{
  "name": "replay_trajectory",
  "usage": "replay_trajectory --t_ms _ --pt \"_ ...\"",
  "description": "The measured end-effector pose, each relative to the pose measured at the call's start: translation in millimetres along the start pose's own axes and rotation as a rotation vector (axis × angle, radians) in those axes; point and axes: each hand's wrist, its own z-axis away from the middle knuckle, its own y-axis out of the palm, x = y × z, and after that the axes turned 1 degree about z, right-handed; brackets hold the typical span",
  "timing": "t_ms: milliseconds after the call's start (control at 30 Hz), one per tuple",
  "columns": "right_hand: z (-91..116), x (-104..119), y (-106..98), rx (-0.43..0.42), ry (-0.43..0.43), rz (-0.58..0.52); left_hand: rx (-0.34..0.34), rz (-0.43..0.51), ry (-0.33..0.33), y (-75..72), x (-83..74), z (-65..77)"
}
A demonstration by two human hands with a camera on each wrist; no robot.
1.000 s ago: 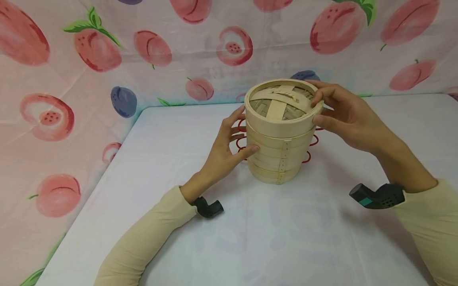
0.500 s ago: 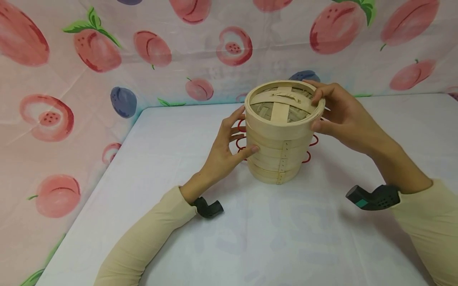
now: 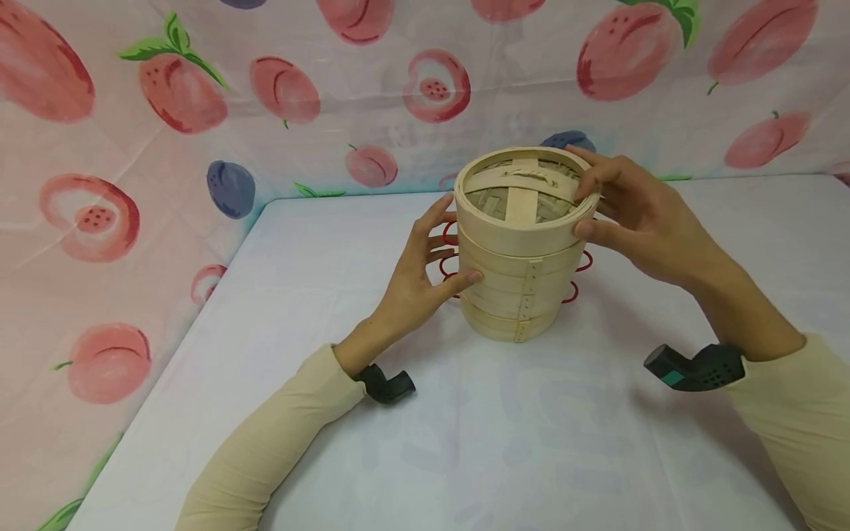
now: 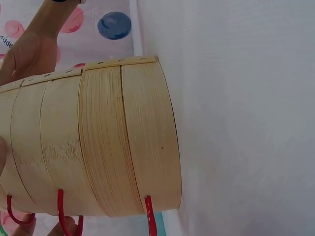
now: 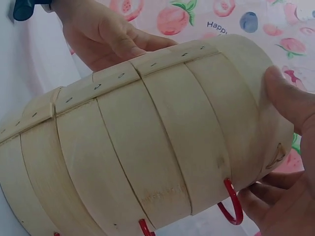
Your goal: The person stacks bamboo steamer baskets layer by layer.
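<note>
A round bamboo steamer (image 3: 491,295) of stacked tiers stands upright on the white table, with red loop handles (image 5: 232,193) on its sides. On top sits its lid (image 3: 511,240), with a woven centre, crossed bamboo strips and a twisted knob. My left hand (image 3: 418,276) holds the tiers from the left, thumb on the front and fingers round the side. My right hand (image 3: 647,221) pinches the lid's right rim, thumb outside and index finger over the edge. The left wrist view shows the lower tiers (image 4: 103,137) close up. The inside of the steamer is hidden.
The white table (image 3: 505,442) stretches out in front and to both sides. Behind and to the left hangs a fruit-printed cloth (image 3: 319,147). Dark devices are worn on the left wrist (image 3: 388,387) and right wrist (image 3: 697,369).
The lid has turned and tilted slightly under my right hand, dipping toward the right front and then levelling again. My right hand has shifted slightly left. My left hand and the tiers stay put.
</note>
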Motion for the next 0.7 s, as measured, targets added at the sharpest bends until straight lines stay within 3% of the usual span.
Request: replay_trajectory --t_ms 233,533,700 --pt "3.1 5.8 -2.9 0.001 -0.042 0.126 0.004 0.014 -0.014 -0.2 0.8 -0.6" --pt "1.9 9.2 -0.6 0.026 -0.012 0.021 0.002 0.013 -0.01 -0.9 0.4 -0.8" --pt "1.2 9.6 1.1 0.006 0.027 0.026 -0.001 0.017 -0.011 -0.5 1.0 -0.8"
